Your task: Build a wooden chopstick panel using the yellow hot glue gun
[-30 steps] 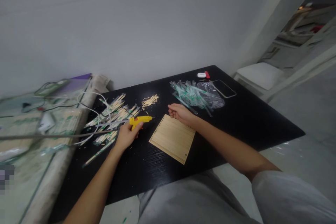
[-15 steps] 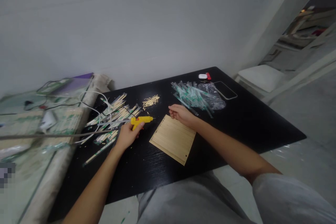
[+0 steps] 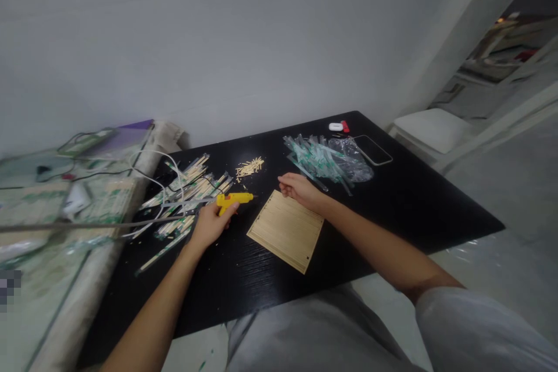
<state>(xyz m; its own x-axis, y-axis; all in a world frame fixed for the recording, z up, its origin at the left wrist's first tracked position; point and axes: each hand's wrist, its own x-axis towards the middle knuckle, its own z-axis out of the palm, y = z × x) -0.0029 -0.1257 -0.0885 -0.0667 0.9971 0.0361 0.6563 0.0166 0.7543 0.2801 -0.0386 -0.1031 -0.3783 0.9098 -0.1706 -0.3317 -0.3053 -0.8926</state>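
Note:
My left hand (image 3: 210, 224) is closed around the handle of a yellow glue gun (image 3: 234, 200), whose nozzle points right over the black table (image 3: 405, 197). A square panel of glued wooden sticks (image 3: 285, 229) lies flat just right of the gun. My right hand (image 3: 297, 189) rests at the panel's far corner with its fingers curled; whether it pinches anything is too small to tell.
Wrapped chopsticks and white cables (image 3: 183, 197) lie left of the gun. Short cut stick pieces (image 3: 249, 167) sit behind it. Empty green wrappers (image 3: 325, 158), a phone (image 3: 372, 149) and a small white case (image 3: 335, 126) lie at the far right. A cluttered bench (image 3: 52, 209) adjoins on the left.
Nothing has visibly changed apart from a slight shift of the camera; both hands keep their places.

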